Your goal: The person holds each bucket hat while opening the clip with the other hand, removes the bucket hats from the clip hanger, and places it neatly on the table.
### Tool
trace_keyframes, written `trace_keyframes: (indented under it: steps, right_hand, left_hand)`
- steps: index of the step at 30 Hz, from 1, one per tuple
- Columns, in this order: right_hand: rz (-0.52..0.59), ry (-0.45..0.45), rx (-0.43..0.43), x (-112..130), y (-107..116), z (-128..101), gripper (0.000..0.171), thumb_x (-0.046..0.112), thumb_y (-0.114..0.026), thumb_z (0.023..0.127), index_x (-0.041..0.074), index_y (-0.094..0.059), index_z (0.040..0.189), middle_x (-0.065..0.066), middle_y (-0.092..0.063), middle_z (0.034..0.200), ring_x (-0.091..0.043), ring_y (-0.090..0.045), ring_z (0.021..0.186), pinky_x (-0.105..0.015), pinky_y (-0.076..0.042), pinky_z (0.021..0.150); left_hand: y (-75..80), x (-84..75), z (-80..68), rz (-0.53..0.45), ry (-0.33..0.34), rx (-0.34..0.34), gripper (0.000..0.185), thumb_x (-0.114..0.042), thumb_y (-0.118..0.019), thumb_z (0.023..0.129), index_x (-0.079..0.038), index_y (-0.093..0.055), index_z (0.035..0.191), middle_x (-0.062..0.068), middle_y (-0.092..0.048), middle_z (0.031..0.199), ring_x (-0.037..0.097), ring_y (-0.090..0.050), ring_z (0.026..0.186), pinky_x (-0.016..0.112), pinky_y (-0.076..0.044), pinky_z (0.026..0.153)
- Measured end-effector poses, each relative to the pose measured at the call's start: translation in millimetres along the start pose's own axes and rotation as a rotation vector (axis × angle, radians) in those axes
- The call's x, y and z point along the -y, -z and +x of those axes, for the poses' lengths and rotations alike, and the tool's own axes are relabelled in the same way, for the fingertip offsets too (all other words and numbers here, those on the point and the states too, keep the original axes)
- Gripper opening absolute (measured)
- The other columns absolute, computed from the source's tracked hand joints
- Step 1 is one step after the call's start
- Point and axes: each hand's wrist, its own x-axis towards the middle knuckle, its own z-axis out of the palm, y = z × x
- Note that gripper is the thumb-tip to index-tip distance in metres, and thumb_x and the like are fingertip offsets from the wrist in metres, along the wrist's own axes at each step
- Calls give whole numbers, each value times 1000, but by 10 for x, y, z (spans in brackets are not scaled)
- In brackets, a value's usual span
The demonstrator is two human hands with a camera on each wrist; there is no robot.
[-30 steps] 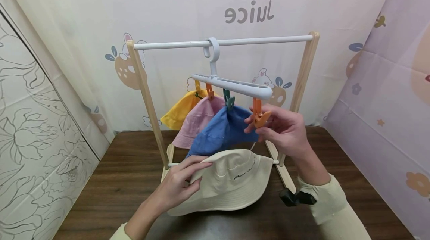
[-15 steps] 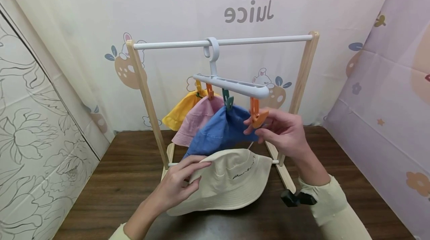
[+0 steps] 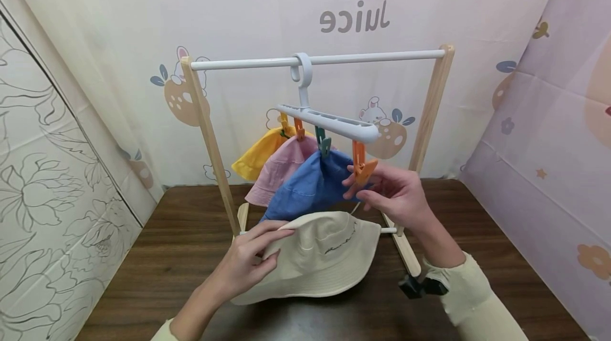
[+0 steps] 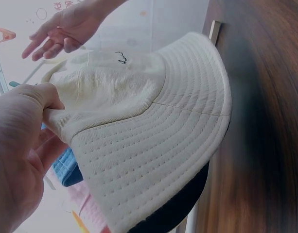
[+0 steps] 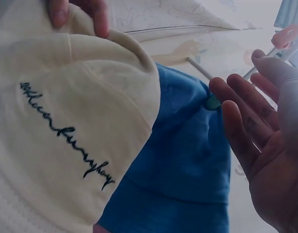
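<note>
My left hand (image 3: 248, 260) pinches the crown of a cream bucket hat (image 3: 320, 261) between thumb and fingers. Dark script lettering runs across the crown, best seen in the right wrist view. My right hand (image 3: 398, 197) is beside an orange clothespin (image 3: 361, 165) that hangs from the near end of a pale clip hanger (image 3: 329, 122). Its fingers are spread and loosely bent, and the right wrist view shows the palm holding nothing. Just behind the cream hat hangs a blue bucket hat (image 3: 305, 187), gripped at its top by a green clothespin (image 3: 323, 143).
Farther along the hanger hang a pink hat (image 3: 277, 171) and a yellow hat (image 3: 255, 158). The hanger hooks over the white bar (image 3: 377, 58) of a wooden-sided rack (image 3: 431, 110) on a brown table (image 3: 157, 272). Printed curtains (image 3: 238, 7) stand behind.
The right hand has shifted slightly left and down, lower against the orange clothespin. The hanger's near end has swung a little left, and the left hand has drawn the cream hat slightly left.
</note>
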Motion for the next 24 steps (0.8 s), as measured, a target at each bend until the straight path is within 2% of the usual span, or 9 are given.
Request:
trace_keyframes:
  steps: [4, 6, 9, 12, 14, 20, 24]
  right_hand:
    - [-2, -23, 3, -13, -8, -27, 35, -11, -72, 102, -31, -60, 129, 3, -87, 120, -10, -86, 95, -26, -65, 61]
    - [-5, -21, 7, -21, -13, -38, 34, -11, -72, 102, -27, -63, 130, 5, -87, 121, -11, -86, 95, -26, -65, 60]
    - [-27, -35, 9, -41, -24, -61, 33, -12, -72, 102, -8, -72, 134, 7, -86, 122, -9, -85, 95, -25, -65, 61]
    - [-55, -53, 11, -84, -32, -89, 47, -14, -73, 100, 16, -76, 136, 9, -86, 121, -6, -85, 94, -25, -65, 61]
    - [-66, -67, 12, -113, -35, -107, 55, -16, -73, 99, 24, -76, 137, 9, -86, 121, -3, -84, 95, -24, -65, 60]
    - [-51, -75, 11, -177, -22, -144, 62, -15, -72, 100, 30, -73, 142, 13, -86, 121, -3, -85, 97, -24, -65, 62]
    - [-53, -77, 4, -208, -16, -162, 62, -13, -73, 101, 32, -73, 143, 15, -86, 119, -5, -85, 97, -24, -66, 63]
  left_hand:
    - [23, -4, -29, 10, 19, -5, 59, 24, -73, 79, -3, -78, 132, 15, -77, 130, 4, -46, 66, 8, -43, 61]
    - [36, -8, -36, 13, 22, -9, 60, 24, -73, 79, -3, -78, 132, 15, -77, 130, 4, -45, 66, 9, -43, 59]
    - [54, -13, -45, 15, 25, -13, 60, 24, -73, 79, -4, -78, 132, 14, -77, 130, 4, -47, 67, 9, -44, 57]
    - [68, -8, -61, 16, 31, -15, 59, 23, -73, 79, -5, -78, 131, 15, -77, 130, 5, -54, 72, 9, -44, 57]
    - [78, -5, -74, 19, 37, -13, 59, 23, -73, 79, -5, -78, 131, 14, -77, 130, 7, -58, 77, 7, -44, 58]
    - [119, 5, -112, 26, 43, -16, 57, 21, -72, 80, -5, -78, 131, 14, -77, 129, 15, -70, 96, 7, -46, 59]
    - [146, -3, -131, 18, 57, -14, 55, 20, -70, 83, -5, -78, 132, 14, -77, 130, 14, -67, 91, 7, -44, 58]
